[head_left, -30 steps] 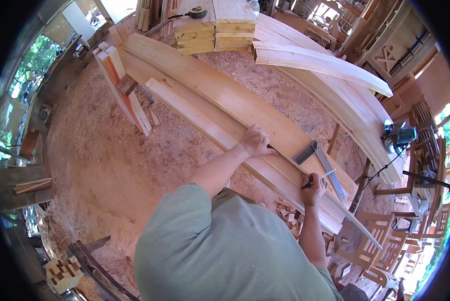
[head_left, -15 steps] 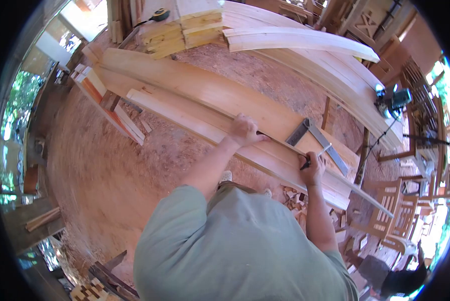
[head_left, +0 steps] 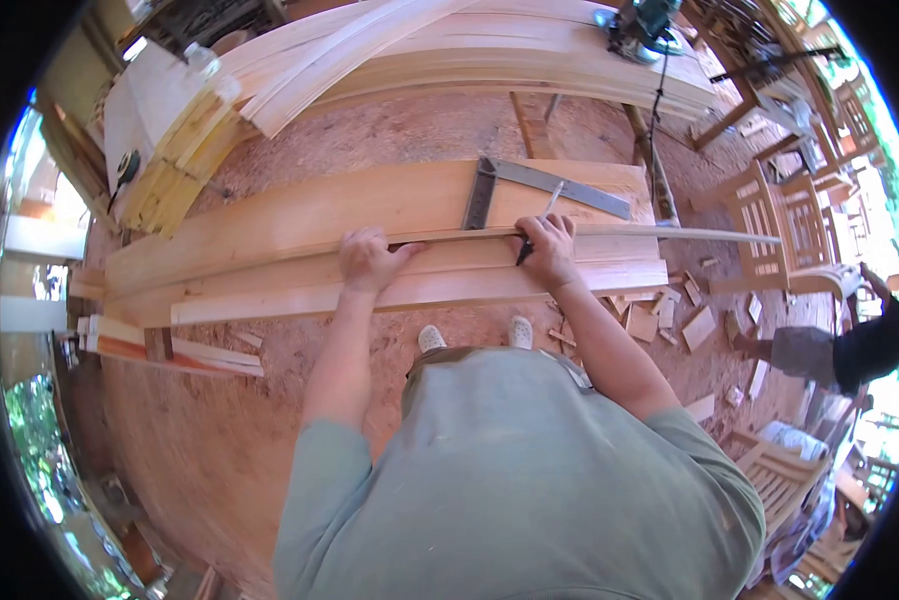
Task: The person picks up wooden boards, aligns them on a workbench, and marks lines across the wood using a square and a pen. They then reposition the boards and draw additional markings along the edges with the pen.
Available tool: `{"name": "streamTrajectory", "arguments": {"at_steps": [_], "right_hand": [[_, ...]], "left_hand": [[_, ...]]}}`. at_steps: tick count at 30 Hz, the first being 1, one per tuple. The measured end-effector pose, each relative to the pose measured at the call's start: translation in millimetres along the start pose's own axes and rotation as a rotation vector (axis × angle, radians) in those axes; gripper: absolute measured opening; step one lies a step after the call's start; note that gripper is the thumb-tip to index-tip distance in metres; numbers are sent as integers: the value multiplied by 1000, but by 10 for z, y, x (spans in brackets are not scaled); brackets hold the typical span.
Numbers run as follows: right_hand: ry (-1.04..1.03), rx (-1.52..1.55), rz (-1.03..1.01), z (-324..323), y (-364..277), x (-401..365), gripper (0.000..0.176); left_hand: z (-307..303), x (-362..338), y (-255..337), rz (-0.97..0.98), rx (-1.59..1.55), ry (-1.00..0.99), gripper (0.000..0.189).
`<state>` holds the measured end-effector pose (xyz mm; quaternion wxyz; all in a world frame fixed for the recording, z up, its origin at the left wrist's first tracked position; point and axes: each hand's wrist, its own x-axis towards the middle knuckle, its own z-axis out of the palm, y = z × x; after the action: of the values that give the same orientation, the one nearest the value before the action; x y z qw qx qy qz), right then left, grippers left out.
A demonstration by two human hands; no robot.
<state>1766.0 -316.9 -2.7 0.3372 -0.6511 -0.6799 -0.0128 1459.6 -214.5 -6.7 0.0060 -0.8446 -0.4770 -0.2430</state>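
Note:
A long thin wooden strip [head_left: 689, 234] lies along the wide planks [head_left: 299, 220] and runs out past their right end. My left hand [head_left: 367, 260] grips it near the middle of the planks, fingers over the far side and thumb stretched along the near side. Farther right, my right hand [head_left: 549, 250] is closed at the strip too, holding a slim pen [head_left: 555, 197] whose white end sticks up and whose dark end shows below the fingers. Just beyond the strip, a metal carpenter's square [head_left: 569, 188] rests on the far plank.
More boards [head_left: 449, 70] are stacked across the back, with a green power tool [head_left: 649, 25] on them. Yellow-edged blocks [head_left: 184, 160] and a tape measure [head_left: 126, 167] stand at the left. Wood offcuts [head_left: 644, 322] litter the ground; a wooden chair [head_left: 759, 215] and a person [head_left: 819, 345] are at right.
My view has turned, so the planks now lie nearly level across it. Both hands stay at the strip, and the pen is still in my right hand.

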Motion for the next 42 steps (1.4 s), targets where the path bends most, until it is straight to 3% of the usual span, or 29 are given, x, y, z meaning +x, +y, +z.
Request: {"name": "streamTrajectory", "arguments": {"at_steps": [12, 25, 42], "right_hand": [[-47, 21, 14, -13, -20, 9, 20], [-46, -9, 10, 3, 6, 11, 20], [37, -10, -35, 36, 37, 24, 21]], "left_hand": [[-42, -11, 11, -44, 30, -51, 66], [6, -34, 16, -59, 5, -50, 81], [46, -49, -22, -95, -99, -33, 69]]}}
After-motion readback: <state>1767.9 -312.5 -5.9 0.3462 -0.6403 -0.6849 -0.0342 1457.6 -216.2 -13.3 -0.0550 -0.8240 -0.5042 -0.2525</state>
